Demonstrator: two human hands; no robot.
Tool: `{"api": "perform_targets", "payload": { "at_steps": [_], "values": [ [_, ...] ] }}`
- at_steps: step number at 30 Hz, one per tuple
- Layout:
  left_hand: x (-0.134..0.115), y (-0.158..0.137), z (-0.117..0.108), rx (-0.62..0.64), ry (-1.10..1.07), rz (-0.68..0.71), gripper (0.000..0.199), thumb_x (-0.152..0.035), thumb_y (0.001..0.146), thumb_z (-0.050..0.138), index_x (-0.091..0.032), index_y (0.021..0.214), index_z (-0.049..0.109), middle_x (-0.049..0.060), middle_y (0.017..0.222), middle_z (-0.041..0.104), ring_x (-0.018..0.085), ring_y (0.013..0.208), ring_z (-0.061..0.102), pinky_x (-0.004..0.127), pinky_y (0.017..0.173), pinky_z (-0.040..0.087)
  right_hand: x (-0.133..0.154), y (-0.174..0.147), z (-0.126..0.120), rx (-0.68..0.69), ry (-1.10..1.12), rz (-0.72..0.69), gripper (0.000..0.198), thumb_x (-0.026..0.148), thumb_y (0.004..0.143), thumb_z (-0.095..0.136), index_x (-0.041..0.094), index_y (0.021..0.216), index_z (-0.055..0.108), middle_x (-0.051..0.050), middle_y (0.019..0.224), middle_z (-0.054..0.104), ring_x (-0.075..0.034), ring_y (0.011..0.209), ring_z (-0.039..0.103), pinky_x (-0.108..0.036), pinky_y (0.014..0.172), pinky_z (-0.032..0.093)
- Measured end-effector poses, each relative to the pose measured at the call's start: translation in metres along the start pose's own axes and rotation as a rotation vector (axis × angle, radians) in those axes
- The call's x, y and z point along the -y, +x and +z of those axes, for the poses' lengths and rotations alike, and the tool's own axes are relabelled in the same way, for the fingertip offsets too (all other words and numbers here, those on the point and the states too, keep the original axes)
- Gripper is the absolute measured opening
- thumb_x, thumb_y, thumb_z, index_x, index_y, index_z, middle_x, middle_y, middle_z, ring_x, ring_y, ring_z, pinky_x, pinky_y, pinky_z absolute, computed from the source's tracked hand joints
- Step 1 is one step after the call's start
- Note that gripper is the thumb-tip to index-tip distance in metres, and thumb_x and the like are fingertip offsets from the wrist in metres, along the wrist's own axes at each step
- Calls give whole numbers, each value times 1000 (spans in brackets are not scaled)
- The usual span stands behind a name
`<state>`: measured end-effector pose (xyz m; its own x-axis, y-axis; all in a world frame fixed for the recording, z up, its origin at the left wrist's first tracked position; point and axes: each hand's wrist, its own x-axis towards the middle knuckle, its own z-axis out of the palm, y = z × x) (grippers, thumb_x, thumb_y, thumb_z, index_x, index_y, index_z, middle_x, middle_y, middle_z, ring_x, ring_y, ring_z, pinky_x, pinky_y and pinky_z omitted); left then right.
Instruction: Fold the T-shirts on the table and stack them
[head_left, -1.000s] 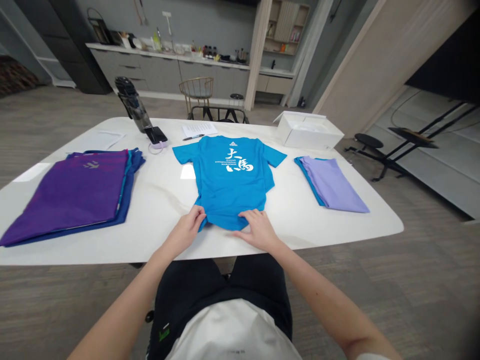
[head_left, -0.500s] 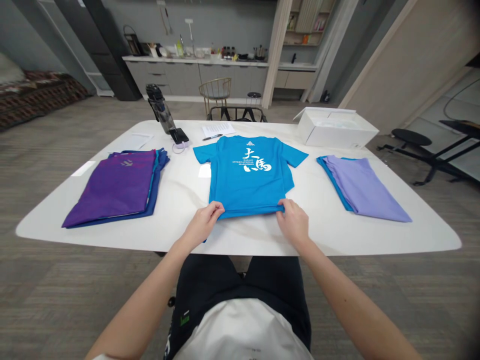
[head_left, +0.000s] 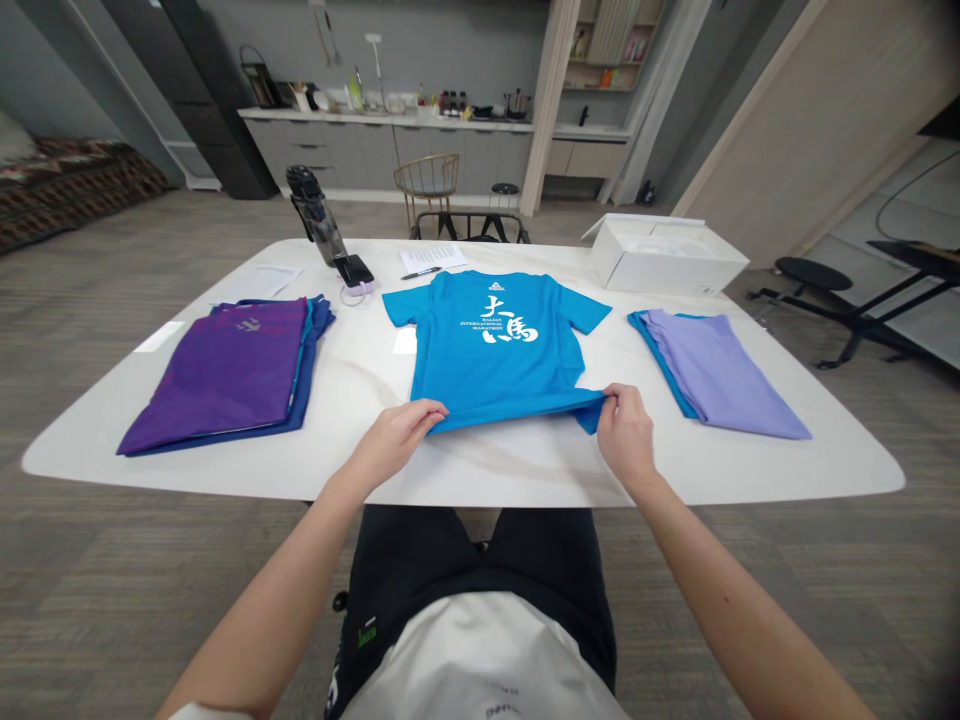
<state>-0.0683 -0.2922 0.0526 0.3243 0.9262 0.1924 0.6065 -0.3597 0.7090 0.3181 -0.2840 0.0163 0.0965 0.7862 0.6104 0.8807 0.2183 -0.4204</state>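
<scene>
1. Beyond the blue T-shirt [head_left: 495,350], to its right, we see a white box [head_left: 667,268] with its flap up; something pale seems to lie inside, though we cannot make out what.
2. Beyond the shirt to its left, we have a dark bottle [head_left: 319,220] standing upright.
3. The shirt lies print-up on our white bench [head_left: 352,375], its hem [head_left: 517,412] stretched between our hands: the left hand [head_left: 397,440] has its grip pinched on one end, the right hand [head_left: 628,435] its grip clamped on the other.
4. Folded purple clothes [head_left: 217,375] lie left of the shirt, folded lilac cloth [head_left: 731,375] right.
5. Past the shirt, we see a chair [head_left: 427,178] and grey cabinets [head_left: 352,155].
</scene>
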Motion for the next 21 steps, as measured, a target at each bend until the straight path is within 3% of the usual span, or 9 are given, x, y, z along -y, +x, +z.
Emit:
{"api": "perform_targets", "payload": {
  "at_steps": [3, 7, 9, 13, 15, 17, 21],
  "values": [
    [4, 0, 1, 28, 42, 11, 33, -46, 101, 46, -28, 107, 72, 3, 109, 77, 23, 101, 71, 31, 94, 52, -3, 3, -11, 24, 79, -32, 30, 28, 103, 37, 21, 120, 61, -14, 110, 65, -28, 103, 63, -44, 90, 51],
    [13, -1, 5, 85, 109, 29, 30, -46, 99, 50, -28, 103, 73, 4, 108, 77, 24, 101, 70, 32, 94, 51, -3, 10, -35, 116, 170, -76, 27, 36, 103, 46, 25, 115, 68, -11, 105, 70, -26, 92, 66, -41, 82, 53],
    [17, -3, 8, 113, 114, 32, 28, -46, 98, 53, -28, 101, 74, 4, 105, 77, 23, 98, 70, 32, 92, 52, -4, 14, -48, 258, 207, -106, 29, 40, 103, 47, 27, 112, 71, -9, 104, 72, -26, 93, 67, -42, 82, 53],
    [21, -10, 11, 215, 111, 41, 29, -47, 98, 53, -28, 96, 75, 3, 98, 76, 22, 90, 69, 30, 83, 51, -13, 12, -61, 695, 251, -113, 32, 52, 98, 56, 29, 106, 77, -7, 99, 75, -25, 85, 69, -39, 74, 55],
    [23, -15, 11, 258, 131, 58, 31, -47, 100, 50, -28, 97, 75, 3, 97, 74, 21, 89, 69, 29, 81, 50, -21, 5, -60, 814, 258, -98, 33, 55, 94, 61, 29, 103, 78, -7, 99, 75, -24, 83, 68, -38, 73, 56],
    [27, -22, 11, 270, 180, 71, 33, -46, 102, 47, -28, 99, 74, 3, 98, 72, 21, 91, 68, 29, 81, 49, -30, -6, -55, 839, 226, -79, 32, 53, 94, 61, 28, 101, 78, -7, 98, 74, -24, 82, 67, -39, 75, 57],
    [34, -34, 17, 235, 338, 75, 32, -43, 104, 45, -25, 104, 71, 5, 100, 69, 22, 93, 66, 32, 84, 49, -39, -29, -44, 743, 137, -34, 25, 45, 94, 60, 27, 101, 75, -8, 99, 71, -25, 84, 68, -42, 78, 57]
  ]
}}
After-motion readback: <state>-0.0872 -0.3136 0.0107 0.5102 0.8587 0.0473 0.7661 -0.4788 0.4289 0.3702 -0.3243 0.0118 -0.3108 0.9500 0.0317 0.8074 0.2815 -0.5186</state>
